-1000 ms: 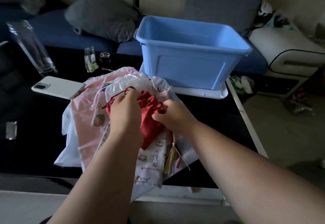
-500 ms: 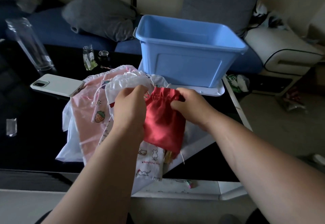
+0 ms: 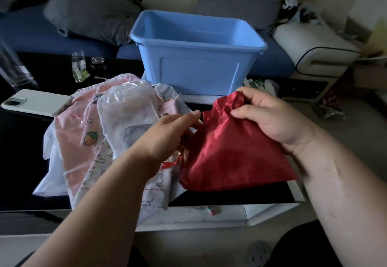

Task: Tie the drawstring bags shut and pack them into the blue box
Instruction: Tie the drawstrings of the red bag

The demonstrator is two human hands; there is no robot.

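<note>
Nearest me, my two forearms reach in over the white front edge of the black table [image 3: 21, 162]. My right hand [image 3: 272, 118] is clamped on the gathered mouth of the red bag [image 3: 234, 157], fingers curled over the top and thumb pressed on the near side. The bag hangs slanted over the table's right front part, and its lower corner lies against the pile of bags. My left hand [image 3: 167, 137] reaches to the bag's left edge with fairly straight fingers. From here I cannot tell whether it pinches a cord underneath.

A small strawberry charm [image 3: 211, 210] lies on the front ledge. Left of the red bag sits the pile: a cat-print bag [image 3: 155, 191], a pink bag [image 3: 71, 141] with a strawberry tag and a white translucent bag [image 3: 129, 111] on top, its mouth open. This pile lies between my left arm and the phone [image 3: 35, 102].

Further back stand a clear glass [image 3: 12, 67], a small packet [image 3: 78, 70] and a little jar [image 3: 97, 63]. The blue box [image 3: 196, 57] stands open on a white lid [image 3: 199, 99], just beyond the red bag. Behind it are the sofa [image 3: 31, 34] and a grey cushion [image 3: 94, 13].
</note>
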